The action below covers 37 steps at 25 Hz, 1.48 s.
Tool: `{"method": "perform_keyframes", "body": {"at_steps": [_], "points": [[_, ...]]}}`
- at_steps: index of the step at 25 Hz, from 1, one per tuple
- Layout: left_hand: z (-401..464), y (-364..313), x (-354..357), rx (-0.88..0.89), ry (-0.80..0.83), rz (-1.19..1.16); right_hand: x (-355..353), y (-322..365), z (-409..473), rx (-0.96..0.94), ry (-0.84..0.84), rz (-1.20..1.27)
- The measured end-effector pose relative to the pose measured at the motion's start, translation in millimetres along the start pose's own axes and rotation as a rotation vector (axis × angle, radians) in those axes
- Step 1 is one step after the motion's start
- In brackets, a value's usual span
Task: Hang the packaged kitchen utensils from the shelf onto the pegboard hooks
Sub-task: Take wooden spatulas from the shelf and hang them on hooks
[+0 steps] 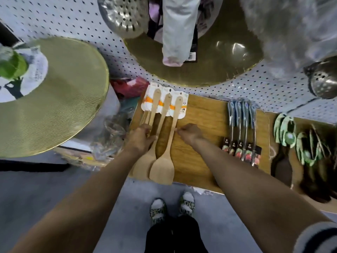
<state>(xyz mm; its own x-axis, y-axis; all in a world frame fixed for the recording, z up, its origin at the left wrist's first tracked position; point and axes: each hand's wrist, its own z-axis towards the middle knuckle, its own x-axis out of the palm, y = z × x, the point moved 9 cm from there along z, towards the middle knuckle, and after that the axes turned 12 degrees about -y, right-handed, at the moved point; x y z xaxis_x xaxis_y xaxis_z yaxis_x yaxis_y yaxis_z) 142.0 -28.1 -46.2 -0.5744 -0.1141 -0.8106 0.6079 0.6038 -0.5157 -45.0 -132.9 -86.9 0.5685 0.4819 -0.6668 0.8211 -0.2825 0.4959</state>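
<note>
Several wooden spatulas [161, 167] with white and orange card labels [165, 105] lie side by side on the wooden shelf [200, 115]. My left hand [141, 137] rests on the left spatulas, fingers curled over their handles. My right hand [189, 133] pinches the handle of the rightmost spatula at mid length. The white pegboard [73, 21] rises behind the shelf, its hooks hidden by hanging goods.
Metal-handled utensils [240, 132] in packaging lie to the right on the shelf, with green-carded items [290, 136] further right. Large gold mesh lids [60, 99] and perforated skimmers [124, 15] hang from the pegboard. Crumpled plastic bags [113, 132] sit left of the shelf. My feet stand on grey floor.
</note>
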Motion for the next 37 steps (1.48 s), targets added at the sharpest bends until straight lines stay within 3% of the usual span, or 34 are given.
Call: {"method": "perform_keyframes", "body": {"at_steps": [9, 14, 17, 25, 31, 37], "points": [[10.2, 18.7, 21.3, 0.001, 0.03, -0.107, 49.6, -4.2, 24.8, 0.077, -0.063, -0.124], [16.3, 9.0, 39.6, -0.021, 0.065, -0.12, 34.5, -44.2, 8.7, 0.402, -0.03, 0.468], [26.2, 0.8, 51.6, -0.054, 0.031, -0.054, 13.3, -47.8, -11.2, 0.404, 0.006, 0.694], [33.7, -23.0, 64.5, -0.043, -0.102, 0.274, -9.5, -76.5, -43.2, 0.406, -0.016, 0.779], [-6.1, -24.3, 73.1, -0.114, 0.14, -0.022, -46.5, -96.3, -78.6, 0.392, -0.109, 0.854], [-90.5, -62.0, 60.8, -0.146, 0.194, -0.341, -100.8, -132.6, -126.1, 0.34, -0.213, 0.876]]}}
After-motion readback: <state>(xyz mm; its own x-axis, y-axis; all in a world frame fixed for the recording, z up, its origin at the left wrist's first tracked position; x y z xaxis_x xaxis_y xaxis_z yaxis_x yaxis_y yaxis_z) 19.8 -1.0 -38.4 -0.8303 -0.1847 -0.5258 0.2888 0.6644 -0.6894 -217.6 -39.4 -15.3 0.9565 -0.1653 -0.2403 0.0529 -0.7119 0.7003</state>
